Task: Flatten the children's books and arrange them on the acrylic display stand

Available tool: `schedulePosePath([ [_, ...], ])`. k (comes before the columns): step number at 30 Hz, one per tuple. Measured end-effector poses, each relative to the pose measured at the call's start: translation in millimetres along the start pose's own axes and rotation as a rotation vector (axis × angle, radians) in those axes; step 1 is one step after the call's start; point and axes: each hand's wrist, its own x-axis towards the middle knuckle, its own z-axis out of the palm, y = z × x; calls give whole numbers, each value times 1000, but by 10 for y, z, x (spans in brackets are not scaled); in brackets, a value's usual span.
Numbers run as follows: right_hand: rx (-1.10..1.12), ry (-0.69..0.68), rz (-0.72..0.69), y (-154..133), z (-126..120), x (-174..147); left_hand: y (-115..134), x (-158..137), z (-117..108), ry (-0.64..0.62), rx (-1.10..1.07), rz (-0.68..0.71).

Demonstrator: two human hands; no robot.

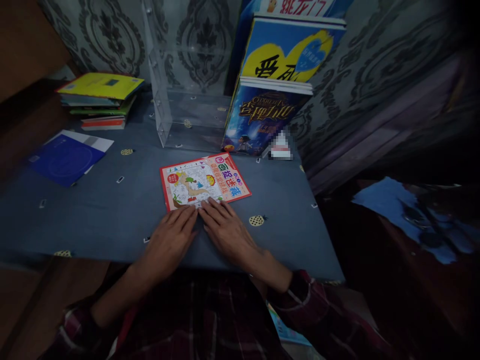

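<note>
A thin red-bordered children's picture book (198,180) lies flat on the table, its cover showing a drawn scene and coloured Chinese characters. My left hand (174,231) rests palm down at the book's near edge, fingers stretched out and touching it. Beside it, my right hand (221,225) lies flat too, its fingertips on the same lower edge. The two hands nearly meet at the thumbs and forefingers. Neither one grips anything. Behind the book stands a clear acrylic rack (161,115), with books such as a dark blue one (262,117) on its right side.
At the left are a stack of books topped by a yellow one (101,85) and a blue booklet (67,157) on white paper. A yellow-and-blue book (288,50) stands in the rack. A light blue cloth (390,200) lies right of the patterned tablecloth (123,215).
</note>
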Motion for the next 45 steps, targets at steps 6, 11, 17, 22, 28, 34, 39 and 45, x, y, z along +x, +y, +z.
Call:
schedulePosePath([
  [6,48,-16,-77,-115,-32,191,-299,-146,-80,5,-93,-84],
  [11,99,18,-96,-129,-8,343,-543,-156,-147,4,-178,-51],
  [17,254,95,-120,-113,31,507,-717,-126,-148,66,-118,88],
  [22,352,132,-151,-47,82,563,-785,-142,-130,53,25,211],
  [28,425,167,-145,10,171,582,-814,-157,-181,15,60,279],
  [34,475,178,-124,20,194,585,-880,28,-325,-71,-44,201],
  [39,496,202,-122,17,194,578,-945,129,-394,-119,-113,178],
  [45,485,217,-148,35,223,580,-968,139,-415,-103,-178,170],
])
